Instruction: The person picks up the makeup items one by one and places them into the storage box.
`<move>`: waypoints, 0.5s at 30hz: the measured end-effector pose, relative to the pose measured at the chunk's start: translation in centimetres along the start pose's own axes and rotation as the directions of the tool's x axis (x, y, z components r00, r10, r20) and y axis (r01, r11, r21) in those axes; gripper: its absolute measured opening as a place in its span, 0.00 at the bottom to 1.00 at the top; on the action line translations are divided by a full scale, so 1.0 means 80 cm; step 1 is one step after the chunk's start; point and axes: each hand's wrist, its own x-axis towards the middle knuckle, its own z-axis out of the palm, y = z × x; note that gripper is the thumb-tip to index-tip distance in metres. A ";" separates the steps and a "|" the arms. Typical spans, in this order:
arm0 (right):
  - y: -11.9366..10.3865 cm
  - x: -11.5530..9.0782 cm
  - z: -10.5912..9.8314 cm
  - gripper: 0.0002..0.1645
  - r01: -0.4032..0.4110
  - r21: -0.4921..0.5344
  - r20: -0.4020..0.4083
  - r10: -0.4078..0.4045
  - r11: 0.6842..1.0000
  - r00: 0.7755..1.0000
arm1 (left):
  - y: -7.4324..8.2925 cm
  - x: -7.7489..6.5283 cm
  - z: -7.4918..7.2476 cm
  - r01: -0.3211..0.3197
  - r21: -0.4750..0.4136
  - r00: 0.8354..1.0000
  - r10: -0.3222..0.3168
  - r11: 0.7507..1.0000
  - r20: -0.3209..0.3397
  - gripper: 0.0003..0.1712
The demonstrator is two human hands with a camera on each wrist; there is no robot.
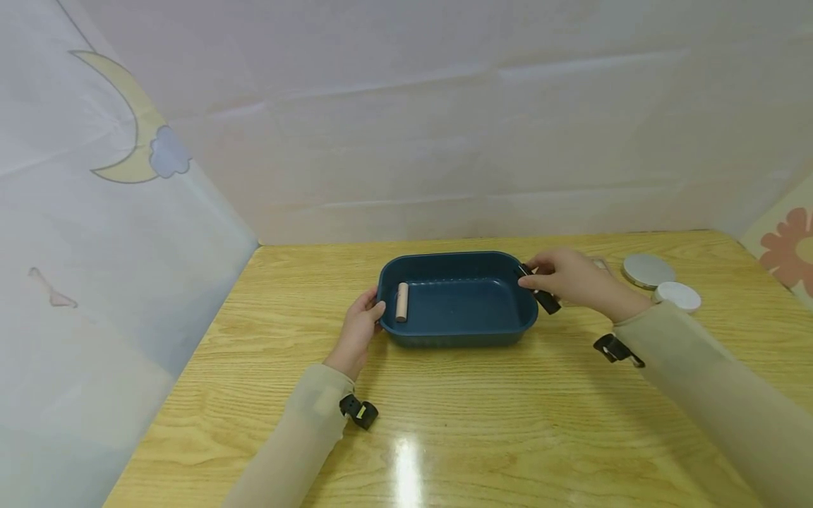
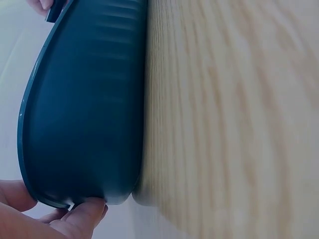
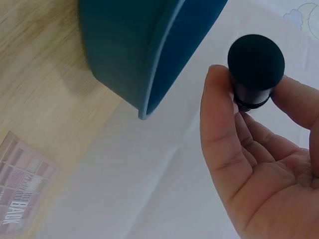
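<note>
A dark blue-green plastic basin (image 1: 457, 339) sits on the wooden table, with a pink lipstick-like tube (image 1: 402, 303) lying inside near its left end. My left hand (image 1: 359, 324) grips the basin's left end, thumb at the rim and fingers against the outer wall, as the left wrist view shows. Over the basin's right rim, my right hand (image 1: 567, 279) pinches a black lipstick tube (image 1: 547, 302) between thumb and fingers. The tube tilts, its lower end outside the rim; in the right wrist view its round black end (image 3: 256, 60) faces the camera.
To the right of the basin lies a clear-lidded makeup palette (image 3: 22, 186), partly behind my right hand in the head view. Farther right are a round silver compact (image 1: 648, 270) and a white-lidded jar (image 1: 678, 296). A cloth backdrop (image 1: 444, 169) rises behind the table.
</note>
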 end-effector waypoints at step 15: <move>-0.018 0.007 -0.005 0.28 -0.018 0.098 0.024 0.016 0.995 1.000 | 0.001 0.003 -0.003 0.008 0.004 1.000 -0.008 1.000 0.001 0.27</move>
